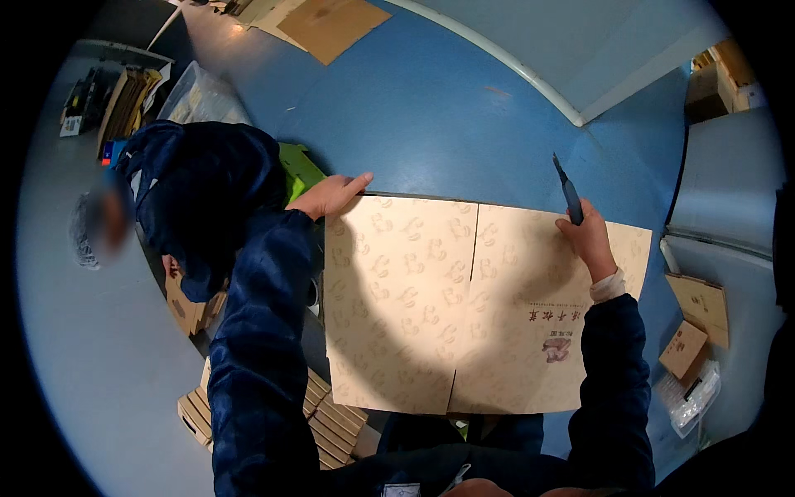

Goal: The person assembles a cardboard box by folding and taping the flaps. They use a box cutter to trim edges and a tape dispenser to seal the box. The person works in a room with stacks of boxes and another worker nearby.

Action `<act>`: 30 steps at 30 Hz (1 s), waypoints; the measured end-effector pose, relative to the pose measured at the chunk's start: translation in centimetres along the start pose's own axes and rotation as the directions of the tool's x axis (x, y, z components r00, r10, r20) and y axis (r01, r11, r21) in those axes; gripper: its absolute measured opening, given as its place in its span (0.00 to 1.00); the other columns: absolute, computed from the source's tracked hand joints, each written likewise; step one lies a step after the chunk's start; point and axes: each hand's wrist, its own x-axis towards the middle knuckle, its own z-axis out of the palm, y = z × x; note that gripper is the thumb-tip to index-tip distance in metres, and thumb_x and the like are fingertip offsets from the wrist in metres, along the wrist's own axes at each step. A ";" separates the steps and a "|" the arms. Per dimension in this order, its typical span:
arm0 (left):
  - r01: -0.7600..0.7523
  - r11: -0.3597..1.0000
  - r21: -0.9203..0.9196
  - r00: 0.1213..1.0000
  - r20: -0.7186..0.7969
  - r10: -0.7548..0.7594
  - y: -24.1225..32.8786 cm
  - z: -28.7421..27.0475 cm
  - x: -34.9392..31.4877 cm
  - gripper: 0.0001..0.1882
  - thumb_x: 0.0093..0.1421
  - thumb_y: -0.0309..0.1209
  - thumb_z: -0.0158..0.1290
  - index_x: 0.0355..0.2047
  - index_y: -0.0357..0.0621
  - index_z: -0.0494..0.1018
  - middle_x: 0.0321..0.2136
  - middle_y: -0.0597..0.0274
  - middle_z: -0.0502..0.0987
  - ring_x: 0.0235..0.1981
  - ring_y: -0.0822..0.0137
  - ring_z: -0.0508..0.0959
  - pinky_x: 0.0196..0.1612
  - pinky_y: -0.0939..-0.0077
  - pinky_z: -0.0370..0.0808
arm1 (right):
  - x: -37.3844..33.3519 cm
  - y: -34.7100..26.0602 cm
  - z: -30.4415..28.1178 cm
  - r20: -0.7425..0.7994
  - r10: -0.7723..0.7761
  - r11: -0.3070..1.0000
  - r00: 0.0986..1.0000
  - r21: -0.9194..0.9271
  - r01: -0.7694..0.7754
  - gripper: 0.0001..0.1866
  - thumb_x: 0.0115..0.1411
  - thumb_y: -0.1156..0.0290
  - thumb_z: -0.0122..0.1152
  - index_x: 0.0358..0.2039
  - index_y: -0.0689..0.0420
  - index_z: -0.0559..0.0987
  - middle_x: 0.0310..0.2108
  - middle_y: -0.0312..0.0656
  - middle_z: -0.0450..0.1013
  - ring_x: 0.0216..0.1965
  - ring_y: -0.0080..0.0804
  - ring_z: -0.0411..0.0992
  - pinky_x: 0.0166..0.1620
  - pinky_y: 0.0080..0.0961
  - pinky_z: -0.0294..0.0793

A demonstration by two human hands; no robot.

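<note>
A wide beige carton (402,298), patterned with small brown prints, lies in front of me, above my lap. A dark slit runs inward from its far edge and another from its near edge, both near the middle. My left hand (331,197) is closed on the carton's far left corner, with one finger stretched along the edge; its other fingers are partly hidden. Over the far right part of the carton, my right hand (590,240) is wrapped round a utility knife (571,199). The knife's dark handle and thin black tip point away from me, past the far edge.
A co-worker in dark clothing (199,190) bends close on my left, near a light grey table (91,348). Stacked flat cartons (335,422) stand below my left arm. Cardboard pieces (700,306) and a clear plastic bag (691,398) lie at the right. A white wall corner (580,116) juts in ahead.
</note>
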 end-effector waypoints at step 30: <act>-0.127 0.991 0.045 0.974 0.194 0.116 2.5 -0.3 -2.1 0.38 0.52 0.45 0.61 0.58 0.35 0.67 0.55 0.46 0.72 0.55 0.51 0.72 0.60 0.65 0.66 | -7.6 10.3 -6.4 -0.362 -0.025 0.965 0.932 -0.251 -0.071 0.39 0.51 0.67 0.71 0.61 0.62 0.63 0.63 0.59 0.57 0.64 0.56 0.55 0.66 0.39 0.55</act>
